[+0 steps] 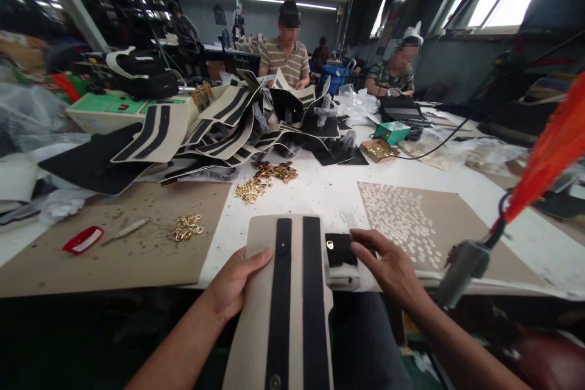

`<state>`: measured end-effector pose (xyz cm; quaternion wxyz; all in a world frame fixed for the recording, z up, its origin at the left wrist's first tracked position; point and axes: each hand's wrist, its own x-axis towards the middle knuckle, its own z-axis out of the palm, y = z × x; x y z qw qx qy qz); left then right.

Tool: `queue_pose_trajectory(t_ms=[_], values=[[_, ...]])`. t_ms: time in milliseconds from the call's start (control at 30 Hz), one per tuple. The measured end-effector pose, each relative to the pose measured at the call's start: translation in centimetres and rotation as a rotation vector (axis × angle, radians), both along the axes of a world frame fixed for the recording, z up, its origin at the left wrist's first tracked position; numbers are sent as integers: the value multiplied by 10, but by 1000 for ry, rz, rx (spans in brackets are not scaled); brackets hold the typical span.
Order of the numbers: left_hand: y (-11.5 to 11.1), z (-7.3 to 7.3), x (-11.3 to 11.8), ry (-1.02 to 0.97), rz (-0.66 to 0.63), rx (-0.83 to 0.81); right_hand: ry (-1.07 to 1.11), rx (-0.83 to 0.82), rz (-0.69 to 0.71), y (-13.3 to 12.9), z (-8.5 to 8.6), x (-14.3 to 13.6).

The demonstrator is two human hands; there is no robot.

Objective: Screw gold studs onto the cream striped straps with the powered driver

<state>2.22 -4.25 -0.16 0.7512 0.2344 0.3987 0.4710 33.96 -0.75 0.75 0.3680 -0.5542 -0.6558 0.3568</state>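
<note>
My left hand (237,277) grips the left edge of a beige panel (297,292), its thumb lying on top. Two black strips run lengthwise on the panel, and the left strip (282,268) carries small round metal fittings. To the right, my right hand (384,262) has its fingers extended and slightly apart at the right end of a small black piece (342,250). A gold fitting (329,245) shows on that piece. Whether the fingertips touch the piece I cannot tell. The panel's lower end runs out of view.
Beige and black panels (228,128) are heaped at the back. Gold hardware (274,172) lies in piles on the white table. Small washers (402,219) cover a brown sheet at right. A red tray (83,239) lies left. An orange-wrapped tool (466,268) hangs at right. Two people sit opposite.
</note>
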Motion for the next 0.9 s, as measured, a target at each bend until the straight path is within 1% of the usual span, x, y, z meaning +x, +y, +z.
queue_pose_trajectory(t_ms=[33,100,167,200,267,333,400,467,533,567,633,667,700,767,833,900], values=[[-6,3,7,10,-16,-2,84,-90,28,-8,5,-4],[-15,9,21,24,-53,-2,285,-268,142,-23,13,-16],[-20,14,35,35,-78,16,519,-421,233,-35,16,-30],[-21,17,42,47,-82,29,629,-490,250,-38,16,-37],[-21,19,55,102,-79,58,787,-593,229,-40,16,-45],[-20,17,66,197,-66,89,815,-634,178,-39,14,-45],[-21,9,76,326,-58,119,712,-612,127,-37,9,-38],[-25,-3,83,498,-94,159,481,-532,94,-39,-2,-28],[-31,-14,88,658,-203,224,267,-427,84,-46,-19,-18],[-34,-17,90,712,-273,261,200,-388,80,-51,-28,-15],[-38,-20,91,764,-371,324,161,-359,64,-61,-41,-12],[-38,-18,92,779,-378,353,160,-358,46,-63,-42,-12],[-35,-15,92,795,-362,376,153,-355,21,-63,-41,-13],[-21,-5,93,826,-304,413,118,-322,-42,-55,-30,-16],[3,3,95,888,-263,402,49,-245,-103,-36,-15,-20],[29,8,97,1008,-248,337,-41,-167,-143,-14,-4,-23]])
